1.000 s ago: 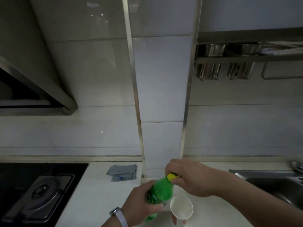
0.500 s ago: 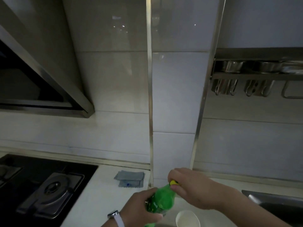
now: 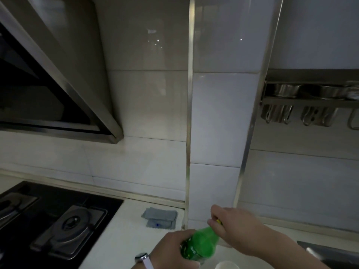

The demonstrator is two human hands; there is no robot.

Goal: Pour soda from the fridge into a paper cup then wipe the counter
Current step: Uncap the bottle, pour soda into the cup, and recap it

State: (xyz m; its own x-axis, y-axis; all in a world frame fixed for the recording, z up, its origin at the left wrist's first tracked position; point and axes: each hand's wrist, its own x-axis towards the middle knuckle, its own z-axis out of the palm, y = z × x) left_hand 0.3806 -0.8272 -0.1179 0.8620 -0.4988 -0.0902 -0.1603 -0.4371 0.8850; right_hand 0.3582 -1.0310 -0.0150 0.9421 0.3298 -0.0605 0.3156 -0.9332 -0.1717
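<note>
A green soda bottle (image 3: 202, 244) tilts over the white counter (image 3: 120, 237) near the bottom of the head view. My left hand (image 3: 171, 249) grips its body, a watch on the wrist. My right hand (image 3: 235, 230) is curled round the yellow cap (image 3: 219, 221) at the bottle's top. Only the rim of the white paper cup (image 3: 226, 265) shows at the bottom edge, just right of the bottle. A folded grey cloth (image 3: 160, 217) lies flat on the counter by the wall, left of my hands.
A black gas hob (image 3: 48, 220) with a metal burner fills the lower left. An extractor hood (image 3: 50, 88) hangs above it. A steel sink (image 3: 330, 253) edge shows at the lower right. A wall rack (image 3: 310, 100) with metal pots hangs at upper right.
The view has tipped upward, so the hands, bottle and cup sit lower in frame and the cup is nearly cut off. Both hands keep their hold on the bottle and cap.
</note>
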